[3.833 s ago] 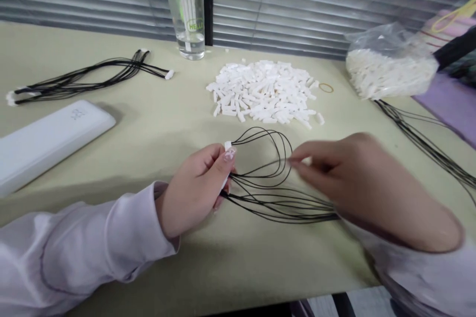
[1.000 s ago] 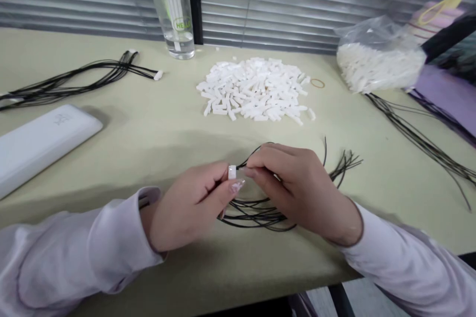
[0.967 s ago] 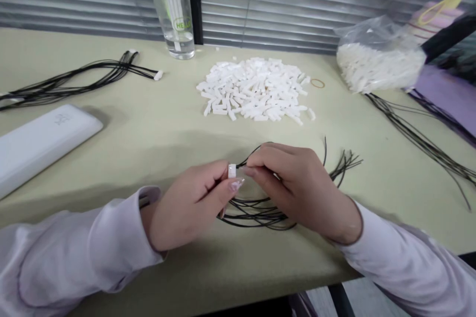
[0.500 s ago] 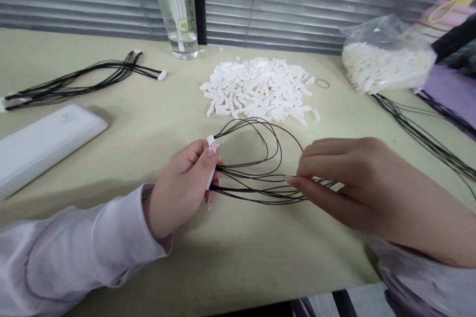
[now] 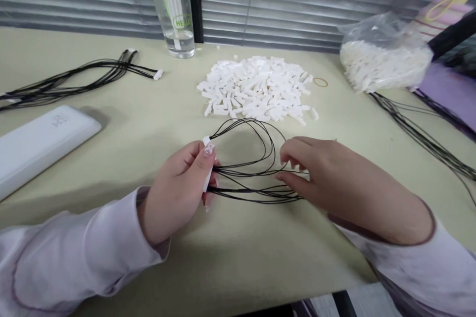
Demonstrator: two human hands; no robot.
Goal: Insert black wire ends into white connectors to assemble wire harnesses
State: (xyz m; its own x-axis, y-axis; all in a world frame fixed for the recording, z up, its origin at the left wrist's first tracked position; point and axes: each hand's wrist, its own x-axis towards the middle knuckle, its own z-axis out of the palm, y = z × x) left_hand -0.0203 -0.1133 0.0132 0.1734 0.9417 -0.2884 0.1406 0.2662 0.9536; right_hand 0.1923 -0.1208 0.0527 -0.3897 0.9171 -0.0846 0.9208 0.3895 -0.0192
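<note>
At the middle of the desk my left hand (image 5: 178,188) pinches a long white connector housing (image 5: 208,178) between thumb and fingers. Thin black wires (image 5: 256,161) come out of the housing and loop to the right. My right hand (image 5: 316,168) is curled around the right side of these loops, palm down. A small gap shows between its thumb and forefinger, and wires pass there. Its other fingers, and the wire ends behind them, are mostly hidden. Beyond both hands lies a heap of small white connector housings (image 5: 256,86).
A white power bank (image 5: 44,146) lies at left, with a bundle of black wires (image 5: 82,79) behind it. A water bottle (image 5: 173,15) stands by the blinds. At right are a bag of white pieces (image 5: 386,64), more black wires (image 5: 420,133) and a rubber band (image 5: 320,82).
My right hand has moved left, closer to the housing, and the loose wire loop has drawn in with it. My left hand keeps its hold; the view has shifted slightly.
</note>
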